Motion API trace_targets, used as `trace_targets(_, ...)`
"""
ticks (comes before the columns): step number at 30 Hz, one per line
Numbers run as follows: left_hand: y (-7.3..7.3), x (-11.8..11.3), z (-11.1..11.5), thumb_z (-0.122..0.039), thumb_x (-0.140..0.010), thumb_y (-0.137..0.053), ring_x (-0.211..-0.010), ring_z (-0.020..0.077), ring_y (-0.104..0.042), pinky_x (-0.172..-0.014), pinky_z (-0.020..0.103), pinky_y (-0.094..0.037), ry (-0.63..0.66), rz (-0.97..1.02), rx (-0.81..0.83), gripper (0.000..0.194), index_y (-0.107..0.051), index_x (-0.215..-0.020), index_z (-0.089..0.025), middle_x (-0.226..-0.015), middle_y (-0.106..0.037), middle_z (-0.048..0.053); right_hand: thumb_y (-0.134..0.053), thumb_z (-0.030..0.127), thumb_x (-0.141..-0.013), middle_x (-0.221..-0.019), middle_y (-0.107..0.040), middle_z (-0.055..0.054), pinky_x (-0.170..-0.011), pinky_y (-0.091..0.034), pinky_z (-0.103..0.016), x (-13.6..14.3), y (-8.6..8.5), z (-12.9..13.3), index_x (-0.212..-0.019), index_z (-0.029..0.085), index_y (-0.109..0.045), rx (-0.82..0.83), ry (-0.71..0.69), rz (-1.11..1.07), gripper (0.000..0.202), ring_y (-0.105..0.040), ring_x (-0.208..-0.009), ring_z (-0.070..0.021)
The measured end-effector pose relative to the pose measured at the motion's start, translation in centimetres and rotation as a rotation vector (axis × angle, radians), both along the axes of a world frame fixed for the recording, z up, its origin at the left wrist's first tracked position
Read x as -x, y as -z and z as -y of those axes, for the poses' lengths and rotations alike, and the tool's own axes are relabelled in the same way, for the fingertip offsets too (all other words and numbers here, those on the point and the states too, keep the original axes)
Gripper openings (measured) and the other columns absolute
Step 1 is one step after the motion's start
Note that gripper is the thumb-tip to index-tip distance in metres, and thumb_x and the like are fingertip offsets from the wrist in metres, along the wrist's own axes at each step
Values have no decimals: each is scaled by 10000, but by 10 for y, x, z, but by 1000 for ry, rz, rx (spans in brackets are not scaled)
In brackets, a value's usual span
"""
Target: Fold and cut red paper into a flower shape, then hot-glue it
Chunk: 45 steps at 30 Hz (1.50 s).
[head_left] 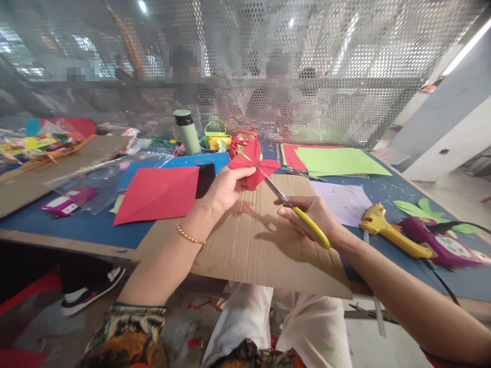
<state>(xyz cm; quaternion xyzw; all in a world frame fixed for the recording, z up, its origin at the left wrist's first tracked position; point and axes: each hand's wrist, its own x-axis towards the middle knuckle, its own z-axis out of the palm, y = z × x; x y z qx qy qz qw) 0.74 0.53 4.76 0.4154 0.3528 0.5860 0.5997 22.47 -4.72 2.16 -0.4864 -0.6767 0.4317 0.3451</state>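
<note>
Pinched in my left hand (230, 185) is a red paper flower (269, 166) with several petals, held up over the cardboard sheet (230, 250). My right hand (312, 217) grips the yellow handles of a pair of scissors (312, 225). The blades reach up and left, and their tips meet the flower near its middle; whether they are cutting there I cannot tell. A few thin red paper scraps (244, 209) lie on the cardboard below. To the left of my left hand lies a sheet of red paper (161, 191), beside a dark phone (206, 179).
A yellow glue gun (395, 232) and a purple power strip (441, 243) with cords sit at right. Lilac paper (341, 202) and green sheets (345, 161) lie beyond my right hand. A green bottle (187, 133) stands at the back, before a perforated metal screen (326, 76).
</note>
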Motion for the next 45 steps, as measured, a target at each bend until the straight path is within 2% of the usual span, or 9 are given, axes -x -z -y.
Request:
trace_targets(6, 2, 0, -2, -184, -646, -851, -656, 145, -655, -647, 292, -521, 11, 19, 13, 160, -753, -772, -171, -763, -761, 21, -773, 847, -660, -502, -403, 63, -444, -206, -264, 0, 2, -1, -1068, 79, -797, -1, 15, 6, 870, -322, -453, -91)
trace_targets(12, -2, -2, 2, -155, -629, -844, -637, 138, -658, -613, 263, -504, -6, 46, 46, 176, -747, -776, -170, -738, -756, 6, -755, 844, -674, -500, -400, 63, -452, -216, -264, -1, 5, -1, -1069, 91, -805, -23, 29, 32, 852, -332, -456, -96)
trace_targets(15, -4, -2, 2, -147, -609, -838, -648, 140, -661, -645, 274, -525, -14, 34, 34, 174, -743, -753, -168, -752, -763, 13, -738, 846, -689, -501, -416, 53, -454, -216, -268, -2, 3, -2, -1072, 94, -809, -25, 14, 58, 846, -333, -458, -99)
trace_targets(20, -7, 2, 0, -164, -573, -838, -677, 144, -656, -700, 290, -536, -88, -47, -63, 189, -732, -730, -174, -742, -741, -2, -710, 858, -697, -556, -455, 27, -461, -248, -275, -7, -9, -3, -1041, 97, -815, -74, -6, 150, 841, -370, -485, -107)
trace_targets(24, -12, 11, -4, -172, -567, -798, -708, 141, -640, -745, 290, -530, -194, -153, -184, 165, -706, -703, -177, -734, -712, -26, -699, 851, -720, -545, -444, 28, -469, -256, -280, -13, -19, -3, -1032, 101, -811, -110, -79, 187, 820, -362, -496, -111)
trace_targets(26, -14, 16, -5, -176, -563, -784, -709, 137, -625, -750, 286, -521, -208, -204, -229, 162, -695, -698, -174, -729, -700, -30, -697, 850, -726, -561, -452, 22, -477, -255, -282, -15, -21, -3, -1008, 110, -811, -139, -102, 179, 800, -356, -510, -109)
trace_targets(30, -18, 23, -3, -195, -563, -794, -713, 135, -617, -744, 279, -516, -126, -264, -237, 180, -692, -708, -162, -736, -695, -25, -716, 843, -720, -574, -429, 30, -486, -238, -285, -16, -22, -6, -968, 132, -815, -164, -112, 162, 759, -321, -522, -101)
trace_targets(36, -22, 23, 2, -165, -550, -772, -773, 172, -685, -780, 310, -559, 5, -248, -121, 219, -717, -762, -162, -800, -745, 6, -725, 848, -704, -592, -467, 19, -489, -242, -284, -19, -21, -10, -955, 146, -822, -145, -160, 182, 751, -344, -538, -110)
trace_targets(45, -21, 27, 2, -155, -540, -769, -679, 164, -676, -706, 308, -560, 48, -265, -64, 147, -683, -654, -189, -702, -722, -6, -729, 878, -673, -649, -508, -2, -522, -269, -289, -22, -19, -10, -995, 137, -817, -115, -195, 173, 812, -358, -582, -120)
